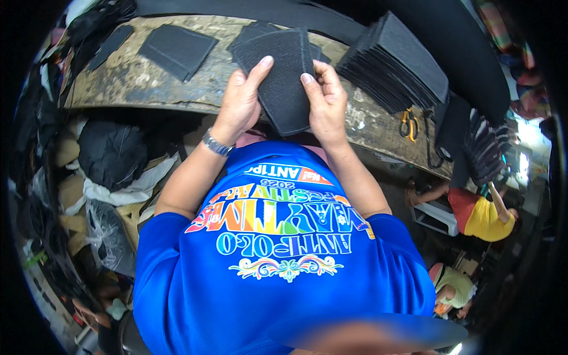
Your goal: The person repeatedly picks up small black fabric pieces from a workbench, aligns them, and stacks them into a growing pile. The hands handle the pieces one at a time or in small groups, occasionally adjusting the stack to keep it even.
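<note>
Both hands hold one black fabric panel point(284, 80) upright above the near edge of the worn table point(136, 80), at about twelve o'clock from the person's chest. The left hand point(239, 103) pinches its left edge, thumb laid across the face; the right hand point(325, 100) is closed on the right edge the same way, so neither is free. The panel looks light, soft and faintly padded, likely to flop if held by one corner, so gripping both long edges seems the safest hold. More cut black pieces point(177, 50) lie flat at eleven o'clock, a tall stack of black panels point(393, 62) sits at one o'clock, and orange-handled scissors point(408, 124) lie at two o'clock.
</note>
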`<state>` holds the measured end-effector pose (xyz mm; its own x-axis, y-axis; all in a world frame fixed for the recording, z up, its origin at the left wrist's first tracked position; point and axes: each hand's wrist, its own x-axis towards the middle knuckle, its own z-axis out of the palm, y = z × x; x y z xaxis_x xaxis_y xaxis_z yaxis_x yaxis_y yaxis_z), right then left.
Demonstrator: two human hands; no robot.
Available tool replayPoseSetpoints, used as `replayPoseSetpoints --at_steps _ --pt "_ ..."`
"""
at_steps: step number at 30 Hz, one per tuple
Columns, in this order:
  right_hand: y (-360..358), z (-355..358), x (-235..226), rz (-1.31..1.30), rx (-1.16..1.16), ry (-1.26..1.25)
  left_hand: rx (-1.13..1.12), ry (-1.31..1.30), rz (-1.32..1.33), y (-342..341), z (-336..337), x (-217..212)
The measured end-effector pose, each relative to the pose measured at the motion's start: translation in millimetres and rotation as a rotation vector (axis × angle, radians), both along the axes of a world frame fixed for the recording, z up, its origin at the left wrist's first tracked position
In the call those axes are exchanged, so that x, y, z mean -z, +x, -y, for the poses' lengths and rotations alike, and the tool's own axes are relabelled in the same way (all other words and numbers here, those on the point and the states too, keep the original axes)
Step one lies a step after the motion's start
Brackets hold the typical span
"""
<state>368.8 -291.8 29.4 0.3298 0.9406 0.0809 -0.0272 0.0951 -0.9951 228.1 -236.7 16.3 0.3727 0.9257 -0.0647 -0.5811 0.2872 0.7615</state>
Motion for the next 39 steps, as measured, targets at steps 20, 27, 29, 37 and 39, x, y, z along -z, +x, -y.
replayPoseSetpoints --at_steps 20,27,29,37,39 --pt "295.8 -91.5 -109.8 0.813 -0.355 -0.363 0.102 0.049 -0.25 -65.5 -1.5 29.4" --pt "251.4 -77.4 -113.2 1.253 -0.092 -0.085 -0.056 0.214 -0.564 -109.2 -20.7 36.5" --pt "213.0 -66.0 -122.8 1.511 0.123 0.165 -0.186 0.524 -0.947 -128.7 -38.8 31.9" --pt "32.3 -76.7 -19.0 0.912 -0.44 0.261 0.022 1.078 -1.732 -168.5 -98.2 43.1" --pt "22.9 -95.7 17.6 1.063 -0.339 0.192 0.03 0.988 -1.636 -168.0 -99.5 54.1"
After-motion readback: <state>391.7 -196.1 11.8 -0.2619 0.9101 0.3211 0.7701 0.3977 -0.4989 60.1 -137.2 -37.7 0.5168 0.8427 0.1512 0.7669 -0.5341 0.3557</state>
